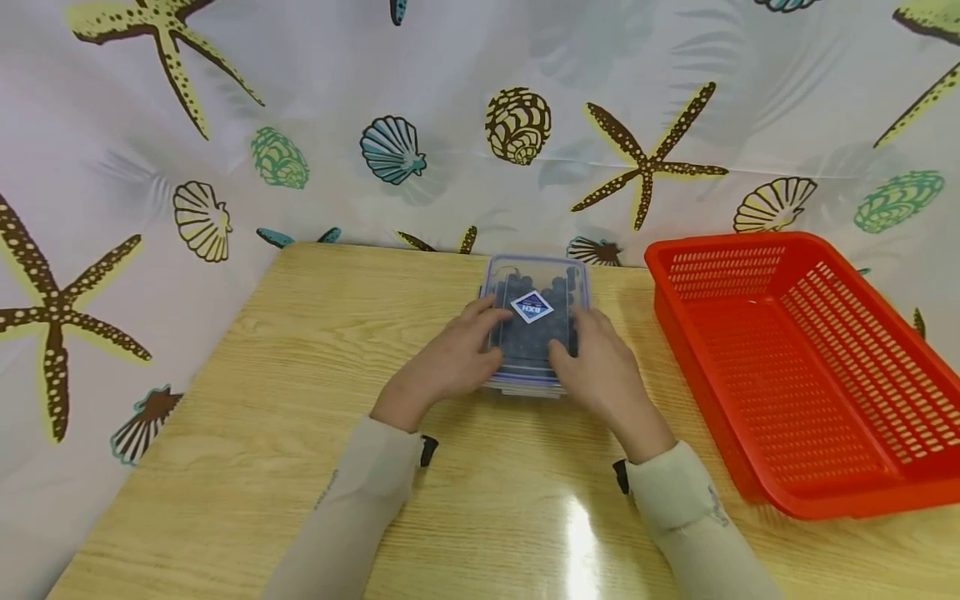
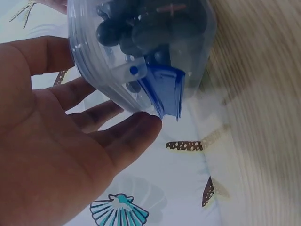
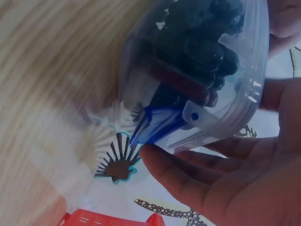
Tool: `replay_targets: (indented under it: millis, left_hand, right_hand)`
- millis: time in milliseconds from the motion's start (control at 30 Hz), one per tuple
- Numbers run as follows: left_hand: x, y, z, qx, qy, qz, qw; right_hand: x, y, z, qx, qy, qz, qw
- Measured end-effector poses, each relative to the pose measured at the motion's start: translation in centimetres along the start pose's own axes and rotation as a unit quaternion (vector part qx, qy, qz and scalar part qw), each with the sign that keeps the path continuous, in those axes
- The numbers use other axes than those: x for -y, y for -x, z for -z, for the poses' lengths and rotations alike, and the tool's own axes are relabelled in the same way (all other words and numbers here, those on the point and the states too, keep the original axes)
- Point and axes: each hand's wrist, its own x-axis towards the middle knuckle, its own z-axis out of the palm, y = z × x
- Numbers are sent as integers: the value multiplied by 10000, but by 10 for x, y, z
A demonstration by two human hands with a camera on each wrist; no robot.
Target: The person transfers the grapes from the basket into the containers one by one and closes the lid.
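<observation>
A clear, lidded plastic container (image 1: 525,343) of dark, glossy, grape-like fruit (image 3: 204,54) sits on the table, a blue-and-white diamond label (image 1: 532,307) on its lid. At its left side my left hand (image 1: 459,354) rests along the lid, thumb near the front corner. My right hand (image 1: 602,360) lies against the right side in much the same way, its fingers fairly straight. Each wrist view shows a fingertip right by a blue side latch: the left latch (image 2: 164,89) and the right latch (image 3: 160,123) both stick out from the container wall.
To the right stands a red slotted plastic basket (image 1: 693,375) with nothing in it. The wood-grain table (image 1: 247,417) ends at a white cloth (image 1: 450,50) printed with shells and starfish, hanging behind and along the left.
</observation>
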Motion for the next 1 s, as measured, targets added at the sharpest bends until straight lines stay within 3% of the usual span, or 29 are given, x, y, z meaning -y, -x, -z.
replay_targets:
  millis: [200,333,533,767,900,1000]
  left_hand:
    - [6,0,-4,43,-186,-75,9998]
    - [9,-1,-10,26,-382,34,9993]
    - [10,-3,-10,-60,-360,54,9993]
    - [8,-3,-9,2,-281,39,9996]
    - [7,-4,-8,29,-229,53,9997]
    - [7,-4,-8,60,-213,119,9997]
  right_hand:
    - [-4,-3,-3,-419,186,149,9988]
    - [-6,-6,-6,-570,23,126,9983]
    - [-17,-15,-4,-433,-1164,-192,9921]
    - [-31,-23,1,-92,-2446,-921,9652]
    - [-36,-27,2,240,-3207,-1426,9361]
    - [-39,-28,2,372,-3558,-1609,9199]
